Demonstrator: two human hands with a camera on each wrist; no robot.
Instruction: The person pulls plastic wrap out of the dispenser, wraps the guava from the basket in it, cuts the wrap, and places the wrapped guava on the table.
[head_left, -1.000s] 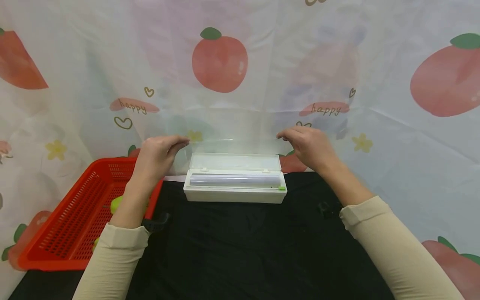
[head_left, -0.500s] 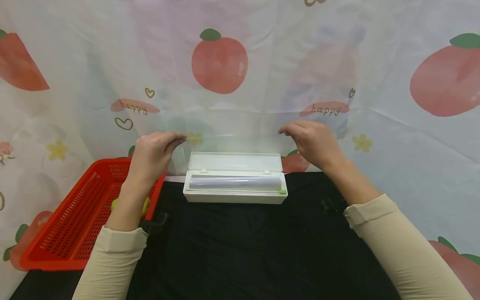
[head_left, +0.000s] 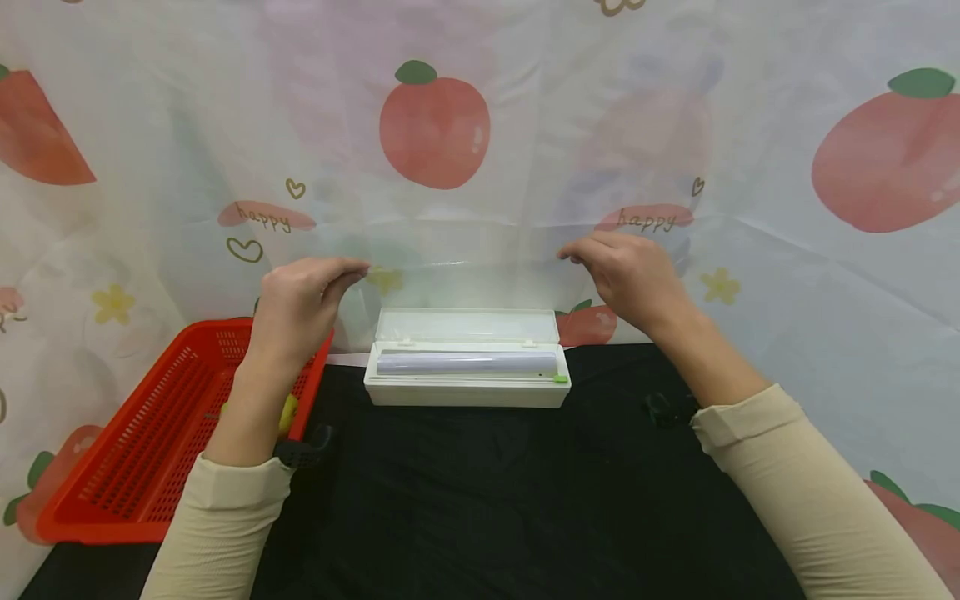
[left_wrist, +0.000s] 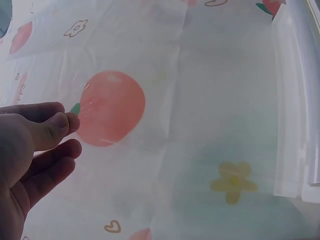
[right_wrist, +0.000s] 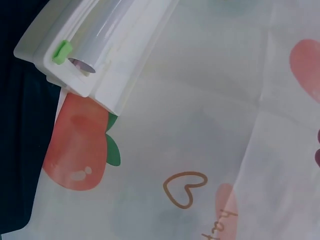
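A white cling film dispenser stands with its lid raised, a roll of cling film lying inside. From it a clear sheet of cling film stretches upward, its top edge showing only as a faint shine. My left hand pinches the sheet's left corner between thumb and forefinger; the left wrist view shows this hand with creases in the film at its fingertips. Level with it, my right hand pinches the right corner. Only a sliver of its fingers enters the right wrist view.
To the left stands a red plastic basket with yellow-green fruit partly hidden by my left forearm. A black cloth covers the table. Behind the dispenser hangs a fruit-printed curtain. A green slider sits at the dispenser's right end.
Both hands have risen a little and moved slightly apart, drawing the cling film's top edge higher above the dispenser. The dispenser has stayed in place.
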